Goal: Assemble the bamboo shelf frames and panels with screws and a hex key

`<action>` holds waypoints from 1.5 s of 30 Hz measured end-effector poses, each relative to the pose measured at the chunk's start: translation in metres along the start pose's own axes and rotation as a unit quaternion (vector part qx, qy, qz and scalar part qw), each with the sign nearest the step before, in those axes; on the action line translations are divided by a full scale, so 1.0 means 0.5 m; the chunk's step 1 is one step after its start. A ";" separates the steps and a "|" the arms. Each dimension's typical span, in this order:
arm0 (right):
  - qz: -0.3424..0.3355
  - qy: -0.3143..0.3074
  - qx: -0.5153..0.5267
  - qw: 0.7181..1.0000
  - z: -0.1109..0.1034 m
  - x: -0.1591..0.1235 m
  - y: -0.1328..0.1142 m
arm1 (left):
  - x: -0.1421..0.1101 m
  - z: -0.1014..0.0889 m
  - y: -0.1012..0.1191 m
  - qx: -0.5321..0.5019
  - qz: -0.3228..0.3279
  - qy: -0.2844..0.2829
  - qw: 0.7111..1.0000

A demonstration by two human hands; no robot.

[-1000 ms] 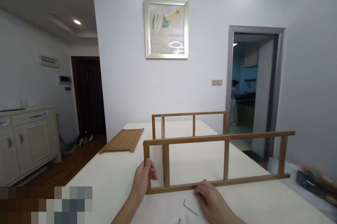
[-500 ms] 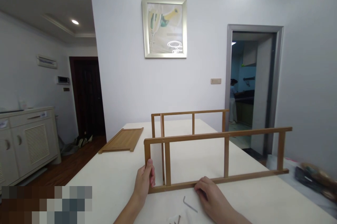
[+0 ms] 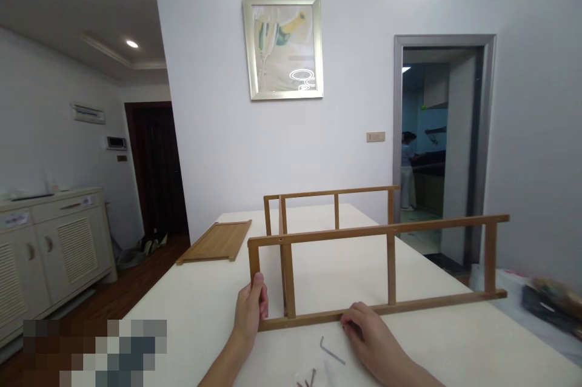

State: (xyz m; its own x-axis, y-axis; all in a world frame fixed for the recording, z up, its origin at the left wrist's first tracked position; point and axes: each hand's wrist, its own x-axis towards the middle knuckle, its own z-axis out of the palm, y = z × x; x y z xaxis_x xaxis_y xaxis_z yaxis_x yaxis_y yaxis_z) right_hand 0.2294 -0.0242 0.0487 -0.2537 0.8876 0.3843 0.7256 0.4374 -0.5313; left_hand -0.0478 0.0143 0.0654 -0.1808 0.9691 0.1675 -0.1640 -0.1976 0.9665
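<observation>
A wooden rack frame stands on its long side on the white table, its near ladder-like side facing me and a second side behind it. My left hand is wrapped round the left end upright of the near side. My right hand is closed at the lower rail, fingers curled against it; the fingertips are partly hidden. An L-shaped hex key lies on the table between my hands. Closer to me are several screws, partly cut off by the picture's edge.
A flat slatted wooden panel lies at the table's far left. The white table ends near a cluttered surface at right. Beyond stand a cabinet and a doorway, with a person in the room behind.
The view has shifted slightly. Both hands keep their places on the wooden frame, and the hex key and screws lie as before.
</observation>
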 end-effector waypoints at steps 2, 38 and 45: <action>0.000 -0.003 -0.001 1.000 0.000 0.001 -0.002 | -0.001 0.001 0.003 -0.002 0.002 -0.001 1.000; 0.052 0.040 0.008 0.998 0.003 0.000 0.008 | -0.006 -0.017 0.000 0.004 0.007 -0.005 1.000; 0.063 0.023 0.002 0.998 -0.005 -0.001 0.008 | -0.005 -0.021 -0.003 0.007 0.007 -0.001 1.000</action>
State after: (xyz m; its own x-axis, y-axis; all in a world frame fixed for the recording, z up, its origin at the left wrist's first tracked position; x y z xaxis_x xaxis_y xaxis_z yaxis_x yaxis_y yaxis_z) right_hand 0.2339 -0.0232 0.0484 -0.1304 0.9279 0.3492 0.7474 0.3234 -0.5803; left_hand -0.0573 0.0105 0.0615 -0.1814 0.9667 0.1804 -0.1485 -0.2083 0.9667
